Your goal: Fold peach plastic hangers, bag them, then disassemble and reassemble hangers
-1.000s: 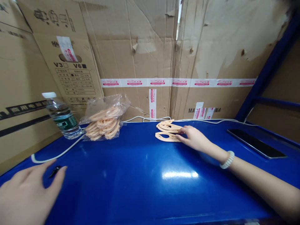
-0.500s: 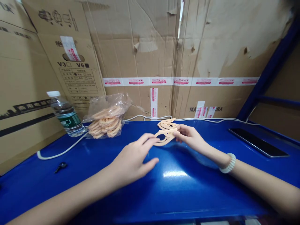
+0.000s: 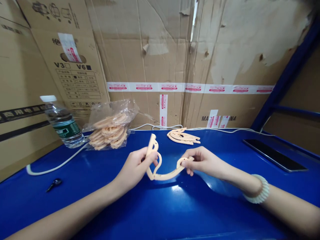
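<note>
Between my hands is a beige folding hanger [image 3: 166, 176], its jointed, curved pieces spread into a wide U above the table. My left hand [image 3: 140, 166] pinches the raised straight piece at its left side, thumb in front. On the other side, my right hand [image 3: 200, 161] grips the looped end between thumb and fingers; part of that end is hidden by the fingers. Just beyond lies a small group of folded beige hangers [image 3: 183, 136], flat on the blue table [image 3: 155, 213], touched by neither hand.
A clear plastic bag [image 3: 110, 128] of similar beige pieces stands at the back left, beside a water bottle [image 3: 63, 123]. A small black object [image 3: 54, 184] lies at the left, a phone [image 3: 275, 154] at the right. White cable [image 3: 57, 170] runs along the cardboard wall [image 3: 150, 60].
One hanger has been lifted off the others and brought nearer, and its pieces are now spread apart. My left hand, open before, has closed on it.
</note>
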A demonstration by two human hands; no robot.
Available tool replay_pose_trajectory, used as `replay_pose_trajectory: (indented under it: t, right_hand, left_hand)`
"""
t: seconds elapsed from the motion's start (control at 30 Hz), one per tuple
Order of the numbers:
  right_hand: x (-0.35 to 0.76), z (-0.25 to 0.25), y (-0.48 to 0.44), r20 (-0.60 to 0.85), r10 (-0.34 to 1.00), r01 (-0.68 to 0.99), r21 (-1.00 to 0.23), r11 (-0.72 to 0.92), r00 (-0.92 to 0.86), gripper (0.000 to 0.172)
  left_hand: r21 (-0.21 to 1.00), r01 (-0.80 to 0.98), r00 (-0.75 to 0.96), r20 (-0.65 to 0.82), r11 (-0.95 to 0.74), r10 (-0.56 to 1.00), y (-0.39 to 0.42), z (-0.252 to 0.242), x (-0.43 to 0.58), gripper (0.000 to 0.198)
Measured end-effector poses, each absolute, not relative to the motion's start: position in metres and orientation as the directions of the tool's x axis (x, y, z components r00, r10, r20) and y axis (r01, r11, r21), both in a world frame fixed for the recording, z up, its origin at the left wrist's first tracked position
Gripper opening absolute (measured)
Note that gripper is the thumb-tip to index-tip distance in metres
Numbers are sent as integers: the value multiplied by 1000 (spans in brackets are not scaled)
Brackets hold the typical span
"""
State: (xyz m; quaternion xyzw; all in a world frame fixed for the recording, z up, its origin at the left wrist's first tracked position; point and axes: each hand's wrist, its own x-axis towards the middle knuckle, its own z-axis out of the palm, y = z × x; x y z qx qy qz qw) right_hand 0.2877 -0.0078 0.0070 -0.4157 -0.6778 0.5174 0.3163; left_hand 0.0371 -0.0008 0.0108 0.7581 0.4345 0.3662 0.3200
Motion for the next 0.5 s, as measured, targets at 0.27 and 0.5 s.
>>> replay_pose_trajectory:
  t: [0.27, 0.5]
  right_hand:
    - [295, 3, 7, 114, 981, 23, -993, 119, -158, 34]
    - [277, -9, -4, 86, 951, -161, -986, 39, -295, 35]
  left_hand:
    - [839, 421, 272, 245, -344, 931, 14, 13, 29, 46]
    - [926, 270, 579, 63, -265, 813, -2, 6, 38, 45]
